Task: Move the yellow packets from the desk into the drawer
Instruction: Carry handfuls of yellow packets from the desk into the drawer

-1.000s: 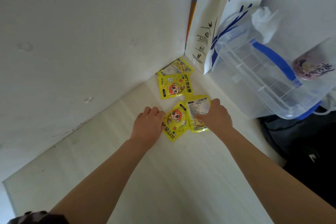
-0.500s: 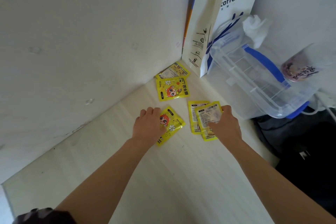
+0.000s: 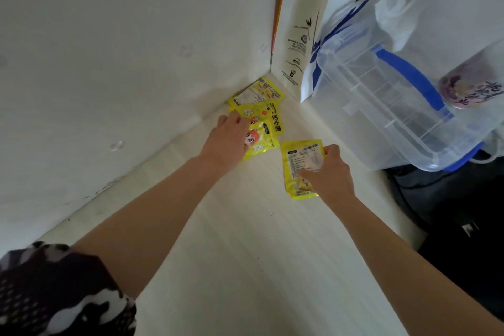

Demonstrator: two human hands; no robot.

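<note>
I take the paper bag (image 3: pixel 302 43) in the desk (image 3: pixel 245 254) corner as my landmark. The packets still to collect lie just in front of its foot: one packet (image 3: pixel 257 91) flat against the wall, touching the bag side of the corner, and a second one (image 3: pixel 272 117) overlapping it on the near side, its long axis running roughly from the wall toward the bag. My left hand (image 3: pixel 226 142) is the nearer one; it lies directly on this group, a little further from the bag, with its fingers (image 3: pixel 231 118) spread flat on the second packet and a third packet (image 3: pixel 259 142) seemingly tucked under the palm. I cannot tell if the fingers really pinch anything or only press down. My right hand (image 3: pixel 327 172) is further out from the bag, near the clear box (image 3: pixel 395 106), and it is closed on a stack of packets (image 3: pixel 300 163), thumb on top. I judge the next grasp belongs to the left hand, sliding toward the bag. The drawer is not in view.
</note>
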